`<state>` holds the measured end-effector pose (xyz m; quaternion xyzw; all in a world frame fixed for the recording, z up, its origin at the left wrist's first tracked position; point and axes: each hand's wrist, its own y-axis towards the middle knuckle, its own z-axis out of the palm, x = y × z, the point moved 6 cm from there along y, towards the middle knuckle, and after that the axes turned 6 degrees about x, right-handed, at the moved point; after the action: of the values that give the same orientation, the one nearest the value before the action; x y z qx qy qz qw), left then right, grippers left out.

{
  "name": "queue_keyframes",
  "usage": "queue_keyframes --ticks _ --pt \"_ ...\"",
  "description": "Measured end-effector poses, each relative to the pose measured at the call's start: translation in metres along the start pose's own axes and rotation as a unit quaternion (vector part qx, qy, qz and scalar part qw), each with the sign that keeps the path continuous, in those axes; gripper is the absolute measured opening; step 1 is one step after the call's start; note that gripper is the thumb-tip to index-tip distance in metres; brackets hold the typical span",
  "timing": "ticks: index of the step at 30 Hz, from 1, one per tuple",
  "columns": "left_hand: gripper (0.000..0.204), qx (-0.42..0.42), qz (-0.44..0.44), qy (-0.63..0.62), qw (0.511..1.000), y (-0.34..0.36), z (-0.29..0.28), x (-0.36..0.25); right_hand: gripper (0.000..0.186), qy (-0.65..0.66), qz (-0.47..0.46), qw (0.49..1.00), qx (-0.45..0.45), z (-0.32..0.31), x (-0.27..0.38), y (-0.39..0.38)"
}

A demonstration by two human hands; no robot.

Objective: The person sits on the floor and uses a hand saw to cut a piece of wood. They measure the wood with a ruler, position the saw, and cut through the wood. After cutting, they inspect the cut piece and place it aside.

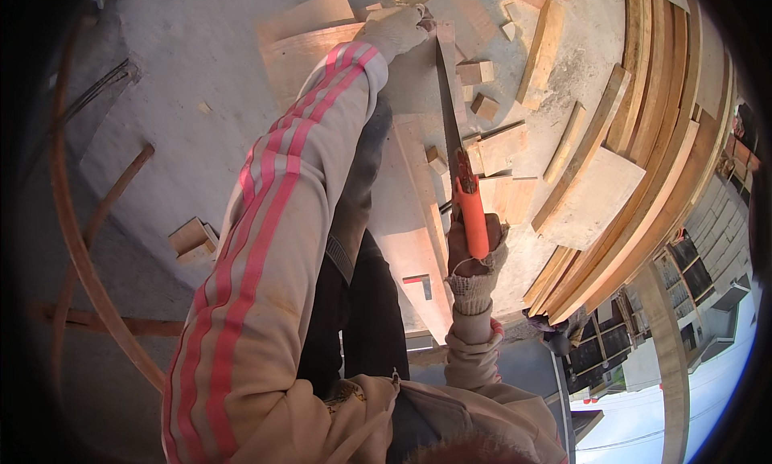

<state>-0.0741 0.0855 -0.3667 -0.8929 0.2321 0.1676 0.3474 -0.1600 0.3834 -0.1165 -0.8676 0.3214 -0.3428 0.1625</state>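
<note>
The orange-handled saw points away from the person, its handle gripped by the right hand. Near the blade's far end is the gloved left hand; I cannot tell its grip. Wooden offcuts lie rightward.

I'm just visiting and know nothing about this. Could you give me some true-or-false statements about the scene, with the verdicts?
1. The right hand grips the orange handle of a saw. True.
2. The left hand is beside that handle. False: it is near the far end of the blade.
3. The left sleeve has green stripes. False: they are pink.
4. Long planks lie at the picture's right. True.
</note>
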Motion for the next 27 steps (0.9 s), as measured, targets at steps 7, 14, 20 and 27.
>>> queue_keyframes --ticks 7,14,20,27 --pt "0.043 0.071 -0.009 -0.055 0.996 -0.01 0.015 0.006 0.016 0.1 -0.043 0.994 -0.029 0.038 0.013 0.061" --pt "0.044 -0.007 -0.008 0.006 1.0 -0.009 0.006 -0.002 0.013 0.047 0.059 0.997 0.001 0.001 0.011 -0.016" --pt "0.043 0.032 0.002 -0.003 0.999 -0.01 0.014 0.003 0.015 0.107 -0.072 0.991 -0.044 0.026 0.013 0.054" --pt "0.043 0.001 -0.003 -0.001 1.0 -0.01 0.0 -0.005 0.037 -0.041 0.044 0.995 0.077 -0.017 0.003 -0.05"
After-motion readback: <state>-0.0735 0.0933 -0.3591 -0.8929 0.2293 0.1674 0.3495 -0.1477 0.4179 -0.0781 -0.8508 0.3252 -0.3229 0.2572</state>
